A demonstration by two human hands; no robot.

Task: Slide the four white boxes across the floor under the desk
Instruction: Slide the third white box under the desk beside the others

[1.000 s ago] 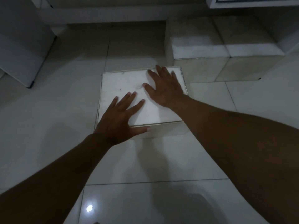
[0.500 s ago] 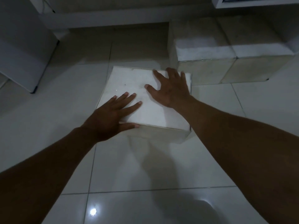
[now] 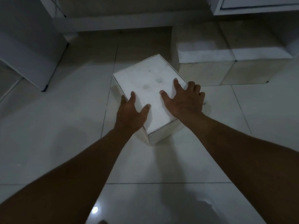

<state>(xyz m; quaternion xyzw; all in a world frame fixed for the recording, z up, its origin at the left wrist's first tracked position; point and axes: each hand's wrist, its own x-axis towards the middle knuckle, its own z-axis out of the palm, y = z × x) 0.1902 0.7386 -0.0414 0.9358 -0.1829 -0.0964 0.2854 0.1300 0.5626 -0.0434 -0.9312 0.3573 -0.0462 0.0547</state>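
The left hand [image 3: 129,113] lies spread and flat over the near left edge of a white rectangular cardboard box [image 3: 150,88], thumb on the lid, fingers reaching over the left rim. The right hand [image 3: 184,102] is likewise open, palm pressed on the box's right side, thumb and forefinger on the lid and the other fingers draped over the right edge. Neither hand is closed around anything; both just press on the box.

The box sits on the glossy white tiled floor [image 3: 48,143], turned at an angle so that one corner points toward the person. Its far corner is near two more white boxes [image 3: 205,50] [image 3: 258,50], which stand side by side and touching, further back to the right and partly in shadow beneath a white table edge [image 3: 258,5]. To the left stands a grey-white panel [image 3: 29,46] resting on the floor. Both bare forearms stretch in from the bottom of the view.
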